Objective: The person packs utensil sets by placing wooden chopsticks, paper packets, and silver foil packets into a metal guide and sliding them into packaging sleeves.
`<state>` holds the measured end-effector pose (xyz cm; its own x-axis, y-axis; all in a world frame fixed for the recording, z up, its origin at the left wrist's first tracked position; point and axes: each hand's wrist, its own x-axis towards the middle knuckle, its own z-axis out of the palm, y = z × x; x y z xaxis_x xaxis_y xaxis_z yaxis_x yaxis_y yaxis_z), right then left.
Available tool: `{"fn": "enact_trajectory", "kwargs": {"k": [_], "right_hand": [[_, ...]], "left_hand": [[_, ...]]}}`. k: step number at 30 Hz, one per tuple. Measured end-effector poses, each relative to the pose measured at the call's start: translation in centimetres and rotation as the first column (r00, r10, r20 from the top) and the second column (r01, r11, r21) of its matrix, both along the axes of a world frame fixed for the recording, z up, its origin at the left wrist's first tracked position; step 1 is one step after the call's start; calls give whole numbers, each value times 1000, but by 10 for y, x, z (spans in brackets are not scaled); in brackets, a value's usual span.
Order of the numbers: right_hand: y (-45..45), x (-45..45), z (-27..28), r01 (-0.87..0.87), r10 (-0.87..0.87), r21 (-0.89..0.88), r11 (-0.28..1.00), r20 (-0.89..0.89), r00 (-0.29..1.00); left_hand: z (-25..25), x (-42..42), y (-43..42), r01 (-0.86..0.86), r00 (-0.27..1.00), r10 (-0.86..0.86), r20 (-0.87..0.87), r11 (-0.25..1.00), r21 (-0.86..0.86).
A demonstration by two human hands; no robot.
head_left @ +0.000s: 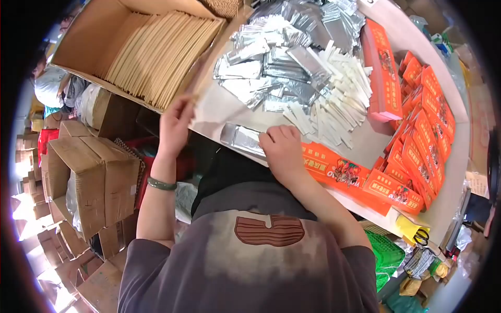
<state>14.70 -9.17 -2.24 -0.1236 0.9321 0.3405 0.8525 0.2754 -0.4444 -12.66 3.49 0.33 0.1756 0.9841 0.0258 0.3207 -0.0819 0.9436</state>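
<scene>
My left hand [176, 125], wearing a green bangle [162, 183], is raised at the table's left edge beside an open carton. Its fingers are bent but apart, and I see nothing held in them. My right hand [282, 150] is closed over the right end of a flat silver foil packet [241, 138] at the near table edge; its fingertips are partly hidden. Right beside that hand lies a long red printed box [334, 168]. Beyond both hands is a heap of silver packets [289, 70], with white strips [334, 104] piled against it.
The large carton [83, 44] at upper left holds a row of tan cardboard pieces [156, 57]. Stacked red printed packs [425, 135] and another red box [383, 73] stand on the right. Brown cartons [94, 177] are at left; a green basket [383, 255] is lower right.
</scene>
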Motion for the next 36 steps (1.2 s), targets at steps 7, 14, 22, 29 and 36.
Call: {"fn": "enact_trajectory", "kwargs": {"k": [7, 14, 22, 29, 36], "right_hand": [[-49, 51, 25, -82, 73, -135, 987, -69, 995], [-39, 36, 22, -22, 25, -171, 985, 14, 1000], [-22, 34, 12, -1, -23, -128, 992, -186, 982], [18, -14, 17, -162, 175, 78, 984, -204, 963], [-3, 175, 211, 274, -272, -26, 961, 57, 961]], "left_hand": [[22, -49, 9, 417, 827, -520, -216, 823, -386], [-16, 105, -44, 538, 811, -438, -388, 820, 197], [1, 126, -70, 614, 767, -629, -128, 777, -136], [15, 38, 8, 768, 387, -194, -902, 609, 198], [21, 76, 28, 413, 821, -231, -522, 872, 262]]}}
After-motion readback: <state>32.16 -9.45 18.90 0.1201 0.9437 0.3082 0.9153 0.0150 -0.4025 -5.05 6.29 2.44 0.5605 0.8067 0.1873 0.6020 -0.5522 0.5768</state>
